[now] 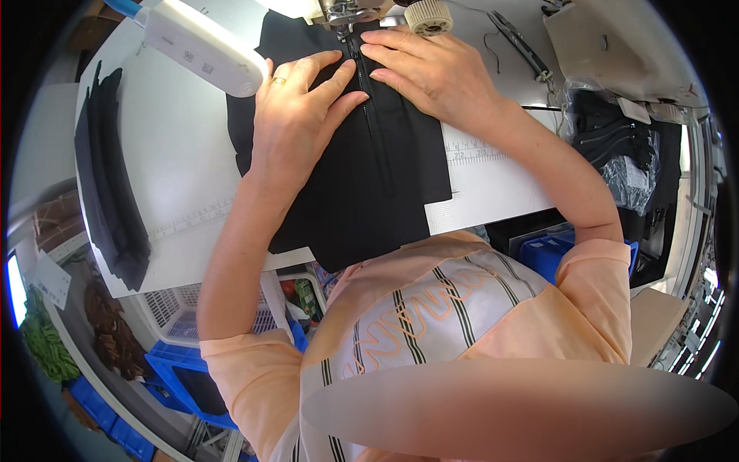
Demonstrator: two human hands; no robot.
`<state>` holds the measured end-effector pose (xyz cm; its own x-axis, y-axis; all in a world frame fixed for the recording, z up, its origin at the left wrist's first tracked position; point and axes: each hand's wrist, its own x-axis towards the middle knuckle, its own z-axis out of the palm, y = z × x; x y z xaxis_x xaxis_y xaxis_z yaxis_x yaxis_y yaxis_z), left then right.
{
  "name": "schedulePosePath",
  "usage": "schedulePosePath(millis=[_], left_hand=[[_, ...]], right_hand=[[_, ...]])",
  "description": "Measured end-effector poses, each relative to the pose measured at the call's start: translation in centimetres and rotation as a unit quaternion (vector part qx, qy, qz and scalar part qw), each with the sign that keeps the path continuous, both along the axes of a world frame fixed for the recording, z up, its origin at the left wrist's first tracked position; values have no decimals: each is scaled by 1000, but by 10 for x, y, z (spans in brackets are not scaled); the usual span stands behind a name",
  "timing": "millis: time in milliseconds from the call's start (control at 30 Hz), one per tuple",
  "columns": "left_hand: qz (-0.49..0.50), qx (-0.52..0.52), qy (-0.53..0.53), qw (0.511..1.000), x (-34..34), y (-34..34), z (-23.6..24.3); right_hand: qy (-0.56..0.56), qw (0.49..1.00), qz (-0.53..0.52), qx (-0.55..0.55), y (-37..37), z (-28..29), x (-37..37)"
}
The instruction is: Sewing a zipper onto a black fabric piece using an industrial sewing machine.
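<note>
Black fabric (339, 208) lies under a sewing machine's presser foot (345, 31), a black zipper (368, 115) running lengthwise down it. My left hand (296, 108) lies open on the fabric left of the zipper, fingertips near the presser foot and a gold-coloured ring on one finger. My right hand (427, 73) lies open on the zipper's right side, fingers bent slightly, their tips beside the foot. A white machine lamp (200, 42) hangs just above and left of my left hand.
A stack of black strips (112, 177) lies on the white table's (177, 154) left. Tweezers (516, 46) and bagged dark zippers (616, 146) are at the right. A white basket (177, 308), blue crates (177, 377) and green material (46, 339) sit below the table's edge.
</note>
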<state>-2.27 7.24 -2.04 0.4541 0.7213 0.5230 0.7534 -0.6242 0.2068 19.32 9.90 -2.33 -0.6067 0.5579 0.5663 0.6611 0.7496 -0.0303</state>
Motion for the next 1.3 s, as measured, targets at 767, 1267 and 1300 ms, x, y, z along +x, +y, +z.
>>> schedulePosePath(millis=[767,1267,1300], left_hand=[[17,1,9,1000,3,-6,-1],[8,-20,16,1000,0,-4,6],[9,-11,23,1000,1,-4,6]], right_hand=[[26,999,31,-36,6,1,2],[-11,995,29,-90,11,5,6],[-7,996,30,-83,11,4,6]])
